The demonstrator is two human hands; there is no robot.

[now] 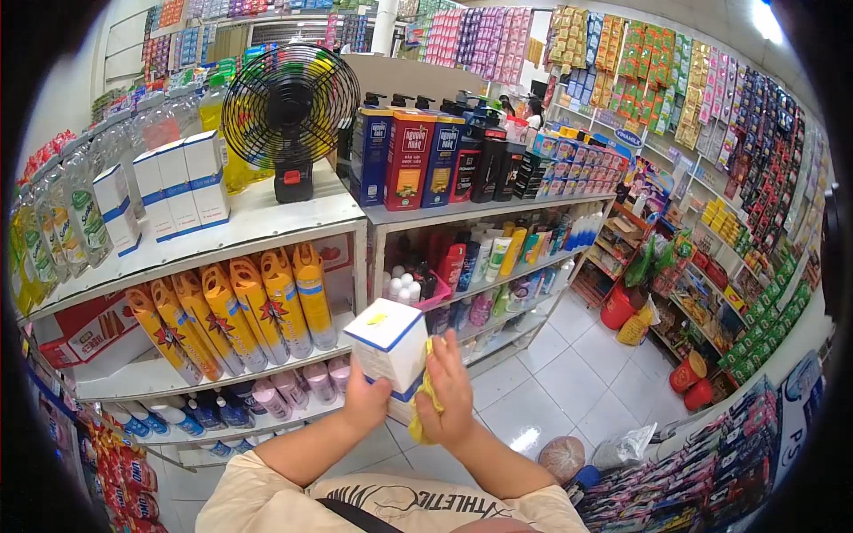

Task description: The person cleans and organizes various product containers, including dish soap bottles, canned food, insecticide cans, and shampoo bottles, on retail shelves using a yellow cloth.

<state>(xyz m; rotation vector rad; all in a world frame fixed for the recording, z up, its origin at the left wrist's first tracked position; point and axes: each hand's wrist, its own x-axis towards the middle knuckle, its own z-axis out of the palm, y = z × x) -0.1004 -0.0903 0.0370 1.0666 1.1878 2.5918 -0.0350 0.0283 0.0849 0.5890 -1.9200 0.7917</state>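
A white box with blue edges is held up in front of my chest, its top face with a small yellow mark tilted toward me. My left hand grips its lower left side, thumb across the near face. In my right hand is a yellow cloth, pressed against the box's right side. Part of the cloth is hidden behind my fingers. Similar white and blue boxes stand in a row on the top shelf to the left, with one more box beside them.
A black fan stands on the white shelf top. Below it are yellow spray cans. Shampoo boxes and bottles fill the adjoining shelf. White floor tiles stretch to the right, with red buckets and hanging sachets beyond.
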